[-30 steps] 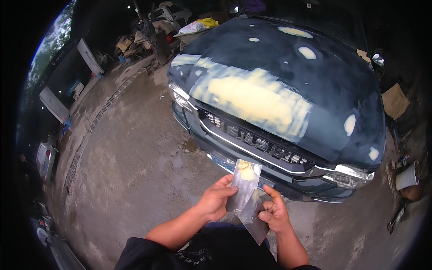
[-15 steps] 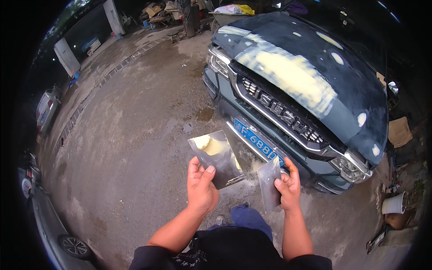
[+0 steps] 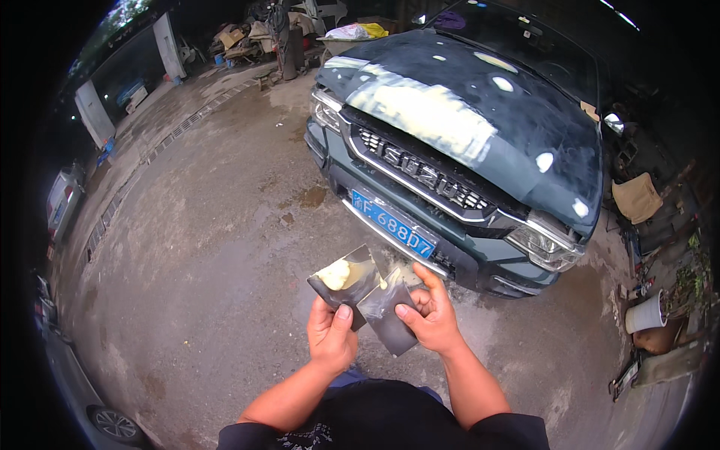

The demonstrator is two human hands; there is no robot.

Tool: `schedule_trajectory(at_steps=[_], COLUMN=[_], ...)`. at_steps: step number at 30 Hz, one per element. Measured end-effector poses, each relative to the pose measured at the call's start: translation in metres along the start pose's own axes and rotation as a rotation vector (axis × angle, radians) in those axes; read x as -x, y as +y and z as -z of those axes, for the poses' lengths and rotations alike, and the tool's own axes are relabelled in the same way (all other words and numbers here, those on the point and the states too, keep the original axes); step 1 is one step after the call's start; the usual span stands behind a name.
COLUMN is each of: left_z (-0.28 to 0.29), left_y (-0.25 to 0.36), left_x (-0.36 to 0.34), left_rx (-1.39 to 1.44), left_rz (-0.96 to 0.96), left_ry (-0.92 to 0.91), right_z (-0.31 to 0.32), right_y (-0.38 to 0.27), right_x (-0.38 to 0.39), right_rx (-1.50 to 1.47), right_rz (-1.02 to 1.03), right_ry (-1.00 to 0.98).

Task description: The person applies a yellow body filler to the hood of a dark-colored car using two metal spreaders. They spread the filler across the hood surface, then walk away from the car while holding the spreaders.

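My left hand (image 3: 332,339) is closed on a flat dark putty board (image 3: 346,295), thumb on its face. A pale yellow lump of putty (image 3: 335,275) sits on that board's upper left part, with thinner smears beside it. My right hand (image 3: 435,321) grips a dark flat putty spreader (image 3: 390,321), its upper edge smeared with putty. The spreader overlaps the board's right side; whether they press together I cannot tell. Beyond my hands stands a dark green vehicle, its hood (image 3: 525,124) bearing a broad pale putty patch (image 3: 420,112) and several smaller spots.
The vehicle's front bumper (image 3: 480,262) lies just past my hands. At the right stand a white bucket (image 3: 646,313) and a brown cardboard piece (image 3: 637,198). A grey car (image 3: 82,382) is at the lower left. A loaded wheelbarrow (image 3: 352,41) and clutter stand at the back.
My right hand has brought the spreader left, from apart to overlapping the board. The board sits a little lower and is tilted differently. The vehicle has shifted left and up in view.
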State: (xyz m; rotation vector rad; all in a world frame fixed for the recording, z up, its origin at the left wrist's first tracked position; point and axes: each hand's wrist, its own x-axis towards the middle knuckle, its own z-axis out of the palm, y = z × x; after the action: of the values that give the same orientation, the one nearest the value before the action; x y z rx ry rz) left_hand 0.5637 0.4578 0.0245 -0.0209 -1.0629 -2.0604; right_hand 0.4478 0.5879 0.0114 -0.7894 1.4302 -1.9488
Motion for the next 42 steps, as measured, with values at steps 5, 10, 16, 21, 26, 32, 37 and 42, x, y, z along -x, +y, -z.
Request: schedule_trajectory(at_steps=[5,10,16,21,26,32,37,42], left_z=[-0.032,-0.067,-0.095,-0.071,-0.013,0.036,0.072,0.128], left_y=[-0.027,-0.030,0.012,0.027,0.046,0.079,0.132,0.178], left_x=[0.042,0.070,0.070,0.085,0.113,0.134,0.152,0.181], left_rx=[-0.270,-0.831,-1.021,-1.211,-0.525,-0.268,-0.390,-0.339], left_rz=[0.327,0.337,0.500,0.704,0.844,0.639,0.549,0.472], left_ry=[-0.221,-0.421,-0.531,-0.900,-0.139,-0.062,-0.028,0.039], right_z=[0.062,0.103,0.114,0.106,0.070,-0.019,-0.083,-0.157], right_y=[-0.022,-0.023,-0.019,-0.038,-0.071,-0.056,-0.028,0.002], right_x=[0.054,0.099,0.118,0.108,0.096,0.095,0.082,0.078], right_rx=[0.045,0.001,-0.030,0.041,0.627,0.512,0.558,0.649], right_rz=[0.097,0.103,0.161,0.315,0.763,0.833,0.881,0.894], right_ry=[0.040,0.068,-0.053,-0.039,-0.195,-0.535,-0.632,-0.724])
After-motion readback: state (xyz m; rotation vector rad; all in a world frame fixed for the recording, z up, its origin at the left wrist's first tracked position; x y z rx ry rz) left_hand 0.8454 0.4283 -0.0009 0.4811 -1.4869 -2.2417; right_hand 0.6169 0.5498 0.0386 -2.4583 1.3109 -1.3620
